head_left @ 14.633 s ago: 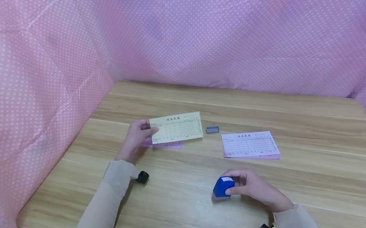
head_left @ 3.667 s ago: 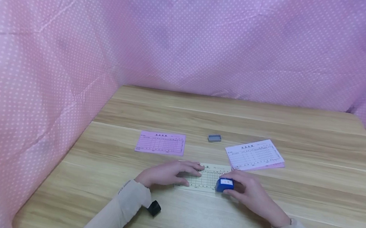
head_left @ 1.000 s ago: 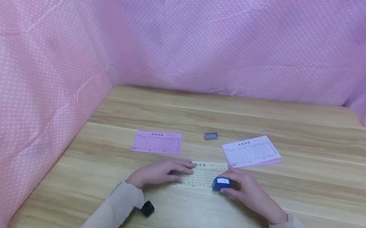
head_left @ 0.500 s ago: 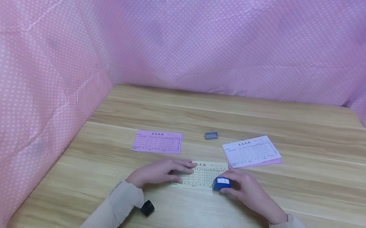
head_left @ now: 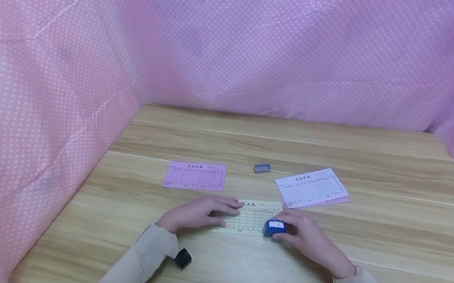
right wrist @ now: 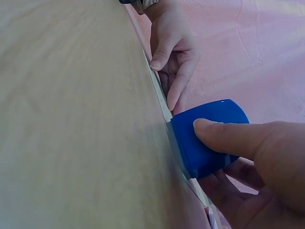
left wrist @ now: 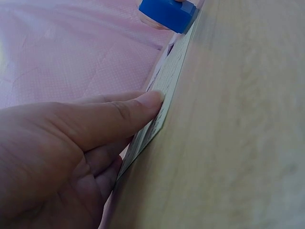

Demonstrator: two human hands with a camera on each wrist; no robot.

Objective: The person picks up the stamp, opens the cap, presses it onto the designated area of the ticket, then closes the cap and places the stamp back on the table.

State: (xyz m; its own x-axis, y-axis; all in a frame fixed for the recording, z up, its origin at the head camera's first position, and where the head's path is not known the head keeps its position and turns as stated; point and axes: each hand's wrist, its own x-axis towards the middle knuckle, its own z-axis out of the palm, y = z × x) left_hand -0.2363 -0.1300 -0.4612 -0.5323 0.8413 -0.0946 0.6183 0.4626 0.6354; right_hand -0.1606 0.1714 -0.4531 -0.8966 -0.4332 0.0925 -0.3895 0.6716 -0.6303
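- Currently gripping a blue hand stamp [head_left: 272, 231] in right hand [head_left: 310, 238]; pressing thumb [right wrist: 209, 133] to near face, curling fingers round far side.
- Located stamp base-down at lower right end of pale yellow voucher slip [head_left: 247, 219], taken as landmark for all places below. Noted white label [head_left: 276, 225] on top of stamp.
- Resting left hand [head_left: 198, 211] on left end of yellow slip, fingers loosely spread and pointing toward its middle; holding nothing in a curled grip. Seen in left wrist view: thumb touching near edge of slip.
- Observed printed grid and heading on yellow slip; partly covered at left by hand, at right by stamp.
- Found purple voucher slip [head_left: 194, 176] beyond left end of yellow slip, lying flat, apart from it.
- Found white voucher slip [head_left: 312, 188] beyond right end of yellow slip, set at a slant, overlapping a second purple sheet [head_left: 334, 200]. Cannot tell whether touching yellow slip at nearest corner.
- Recorded small grey open-topped cap [head_left: 262, 168] beyond yellow slip, well apart.
- Noted wooden table [head_left: 233, 279] under yellow slip; pink dotted cloth [head_left: 242, 41] hanging far beyond it.
- Logged black wrist cameras [head_left: 183, 258] on near side of yellow slip, at beige sleeves [head_left: 154, 248].
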